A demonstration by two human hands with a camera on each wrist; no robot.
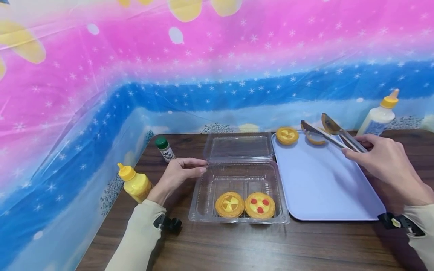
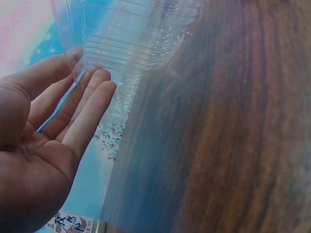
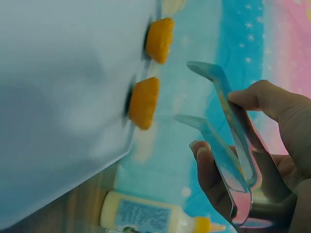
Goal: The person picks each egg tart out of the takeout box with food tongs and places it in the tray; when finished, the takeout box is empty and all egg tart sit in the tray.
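My left hand (image 1: 178,175) pinches the left rim of a clear plastic clamshell container (image 1: 194,210) between thumb and fingers, near its hinge. Its lid is folded back. Two egg tarts lie side by side at its front: one with brown pieces (image 1: 229,204), one with red spots (image 1: 260,205). My right hand (image 1: 390,162) grips metal tongs (image 3: 226,104), their tips apart with nothing between them. They hover over the back of a pale lavender tray (image 1: 315,184). Another tart (image 1: 287,135) sits at its back left corner; beside that, a tart (image 1: 317,143) is partly hidden by the tongs.
A yellow squeeze bottle (image 1: 135,182) and a green-capped shaker (image 1: 165,149) stand left of the container. Behind my right hand is a white bottle with a yellow cap (image 1: 378,116). A patterned cloth (image 1: 203,71) hangs along the back and left of the wooden table (image 1: 217,248).
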